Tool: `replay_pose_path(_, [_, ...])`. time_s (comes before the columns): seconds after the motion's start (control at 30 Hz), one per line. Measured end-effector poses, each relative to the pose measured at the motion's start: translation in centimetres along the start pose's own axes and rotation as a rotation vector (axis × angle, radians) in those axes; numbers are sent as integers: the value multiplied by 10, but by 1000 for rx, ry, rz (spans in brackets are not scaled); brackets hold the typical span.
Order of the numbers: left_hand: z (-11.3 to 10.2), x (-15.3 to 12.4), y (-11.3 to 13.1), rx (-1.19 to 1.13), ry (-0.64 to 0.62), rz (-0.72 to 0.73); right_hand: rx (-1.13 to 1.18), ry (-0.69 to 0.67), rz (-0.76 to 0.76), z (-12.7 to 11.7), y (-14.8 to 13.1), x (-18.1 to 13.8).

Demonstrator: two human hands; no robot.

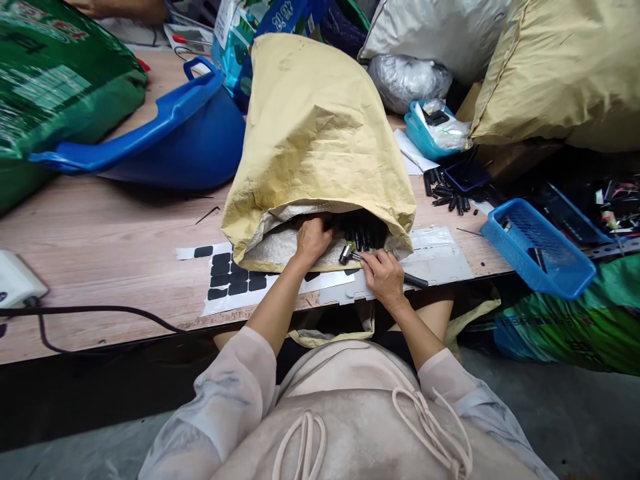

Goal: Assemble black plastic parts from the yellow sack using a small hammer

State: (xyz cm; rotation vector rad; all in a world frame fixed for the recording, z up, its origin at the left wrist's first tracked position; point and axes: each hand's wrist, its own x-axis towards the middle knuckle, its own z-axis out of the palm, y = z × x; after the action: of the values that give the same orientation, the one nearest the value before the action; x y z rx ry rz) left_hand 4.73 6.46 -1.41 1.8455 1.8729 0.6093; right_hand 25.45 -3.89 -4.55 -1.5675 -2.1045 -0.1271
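Note:
A big tan paper sack lies on the wooden table with its mouth toward me, full of small black parts. My left hand reaches into the mouth, fingers curled among the parts; what they hold is hidden. My right hand is closed in a pinch on a small hammer-like tool with a metal head and a black handle, just outside the sack's mouth. Under the sack lies a white sheet with black adhesive pads.
A blue plastic tub and a green bag stand at the left. At the right are a blue mesh basket, loose black parts and more sacks. A black cable and white box lie front left.

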Motion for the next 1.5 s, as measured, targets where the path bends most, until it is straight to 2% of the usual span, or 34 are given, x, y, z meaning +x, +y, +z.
replay_pose_path(0.13, [-10,-28,-29,-49,82,131,11,-19,-4,0,2,-1])
replay_pose_path(0.33, [-6,-53,-57,-86,10,280,-4,16,-84,0,5,-5])
replay_pose_path(0.43, [-2,-53,-59,-70,-13,322,-15,48,-134,-1,6,-7])
replay_pose_path(0.6, [-4,-50,-59,-104,-48,310,29,46,-107,-4,2,-4])
replay_pose_path(0.9, [-1,-49,-59,-103,-44,300,128,-88,-70,-6,-35,15])
replay_pose_path(1.07, [-3,-49,-57,-120,-63,301,141,-80,-53,-2,-45,19])
replay_pose_path(1.2, [-2,-49,-55,-117,-58,268,115,-110,-48,-3,-46,18])
replay_pose_path(1.37, [-1,-48,-56,-124,-66,276,169,-37,-2,-11,-40,19])
replay_pose_path(1.5, [-1,-48,-56,-109,-58,254,194,-61,4,-12,-37,16])
